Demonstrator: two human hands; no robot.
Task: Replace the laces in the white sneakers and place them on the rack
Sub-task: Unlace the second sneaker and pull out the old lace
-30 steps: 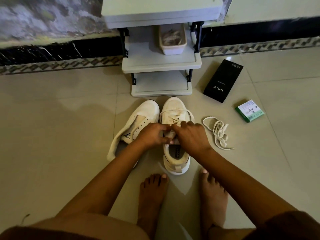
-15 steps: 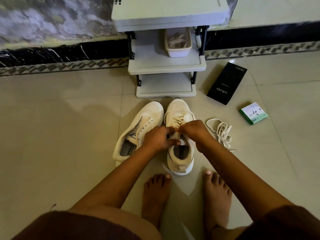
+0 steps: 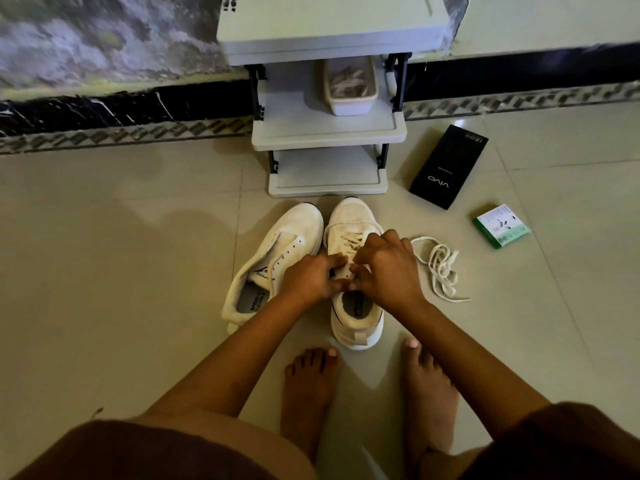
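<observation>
Two white sneakers stand side by side on the tiled floor in front of the grey rack [image 3: 329, 133]. The left sneaker [image 3: 277, 261] has no lace and leans outward. The right sneaker [image 3: 353, 306] carries a lace through its upper eyelets. My left hand [image 3: 311, 278] and my right hand [image 3: 388, 268] meet over its tongue, each pinching the lace [image 3: 346, 271] with curled fingers. A loose white lace [image 3: 440, 268] lies coiled on the floor just right of that shoe.
A white tub [image 3: 349, 88] with pale contents sits on the rack's middle shelf. A black phone box [image 3: 448, 166] and a small green-and-white box [image 3: 501, 226] lie on the floor to the right. My bare feet [image 3: 308, 386] rest behind the shoes.
The view has shifted slightly, with the rack and shoes now sitting further right and lower in frame. Both hands stay together at the right sneaker's lace, the right fingers more spread over the eyelets.
</observation>
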